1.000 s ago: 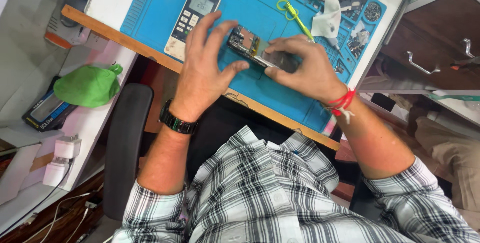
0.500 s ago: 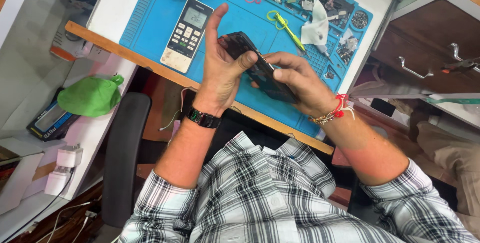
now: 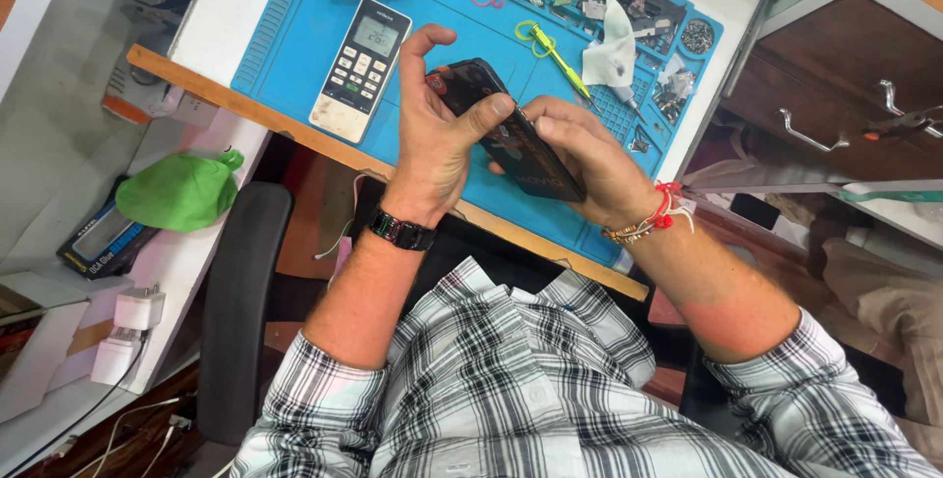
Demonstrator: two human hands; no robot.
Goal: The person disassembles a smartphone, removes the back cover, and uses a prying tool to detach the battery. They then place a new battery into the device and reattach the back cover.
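Both hands, left hand and right hand, are now gripping the slim, glossy black phone, lifted off the blue mat since earlier.

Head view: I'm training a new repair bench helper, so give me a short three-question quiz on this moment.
1. True or false: both hands grip the dark slab-shaped phone above the blue rubber work mat.
2. Which lies on the mat just beside the left hand? A) white remote control with a small screen B) green cloth bundle C) white charger plug
3. Fill in: the black wristwatch is on the ____ wrist.

Key:
1. True; the right hand holds the near end, the left hand the far end.
2. A, the white remote control.
3. Left.
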